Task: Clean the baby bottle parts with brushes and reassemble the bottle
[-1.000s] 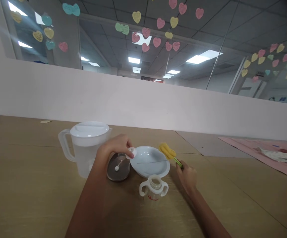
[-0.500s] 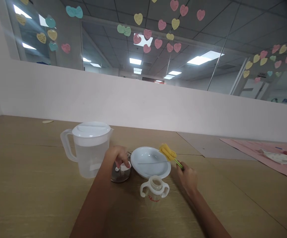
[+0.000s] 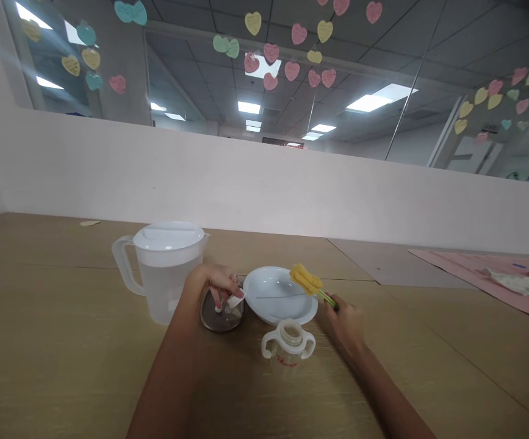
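Observation:
My right hand (image 3: 345, 323) is closed round the green handle of a yellow sponge bottle brush (image 3: 306, 279), its head raised over the right rim of a white bowl (image 3: 264, 314). My left hand (image 3: 218, 283) pinches a small white piece (image 3: 236, 299), seemingly a bottle part, above a dark round dish (image 3: 218, 323). Another small white bit lies by its fingertips; its kind is unclear. In front of the bowl stands an uncapped clear baby bottle (image 3: 288, 347) with two white side handles and red lettering. A thin pale line crosses the bowl.
Left of the dish stands a lidded clear plastic pitcher (image 3: 154, 283) holding clear liquid. At the far right lies a pink mat (image 3: 465, 265) with a white cloth on it. A white wall (image 3: 246, 189) bounds the table at the back.
My left hand has lifted the white piece slightly and tilted it, uncovering more of the dark dish. My right hand keeps the brush almost in place. The view has shifted slightly.

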Action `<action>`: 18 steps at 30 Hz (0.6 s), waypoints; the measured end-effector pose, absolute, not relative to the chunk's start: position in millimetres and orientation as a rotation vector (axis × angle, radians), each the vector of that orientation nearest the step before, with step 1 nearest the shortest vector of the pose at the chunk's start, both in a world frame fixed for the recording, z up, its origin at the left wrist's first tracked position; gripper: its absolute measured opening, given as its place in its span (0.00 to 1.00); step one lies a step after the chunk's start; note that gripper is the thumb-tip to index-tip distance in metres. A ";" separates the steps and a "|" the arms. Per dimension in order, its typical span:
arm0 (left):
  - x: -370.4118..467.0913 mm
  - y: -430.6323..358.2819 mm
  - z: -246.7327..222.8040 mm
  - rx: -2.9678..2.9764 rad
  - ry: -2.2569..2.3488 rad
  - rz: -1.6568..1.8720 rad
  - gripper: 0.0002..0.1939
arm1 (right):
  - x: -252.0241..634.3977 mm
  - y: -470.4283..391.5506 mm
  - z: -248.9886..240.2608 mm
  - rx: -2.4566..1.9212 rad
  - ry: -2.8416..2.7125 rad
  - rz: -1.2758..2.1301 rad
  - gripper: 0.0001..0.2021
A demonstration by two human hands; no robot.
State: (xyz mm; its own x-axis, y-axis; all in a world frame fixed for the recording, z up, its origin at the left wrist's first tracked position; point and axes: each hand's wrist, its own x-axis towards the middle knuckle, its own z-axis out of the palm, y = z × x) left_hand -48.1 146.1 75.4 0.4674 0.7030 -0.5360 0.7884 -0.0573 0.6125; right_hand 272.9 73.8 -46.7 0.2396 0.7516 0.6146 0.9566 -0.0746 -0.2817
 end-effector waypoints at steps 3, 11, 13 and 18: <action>-45.9 151.4 70.5 1.810 1.383 -0.157 0.23 | 272.9 74.0 -46.2 -1.887 -1.562 -0.405 0.16; -43.6 151.8 74.8 1.997 1.734 -0.178 0.15 | 273.3 74.2 -44.7 -1.860 -1.558 -0.400 0.15; -43.4 149.8 78.3 2.050 1.775 -0.180 0.13 | 273.3 74.2 -45.1 -1.837 -1.567 -0.394 0.15; -37.8 149.0 79.9 2.128 1.746 -0.153 0.16 | 274.3 74.2 -46.7 -1.831 -1.582 -0.403 0.16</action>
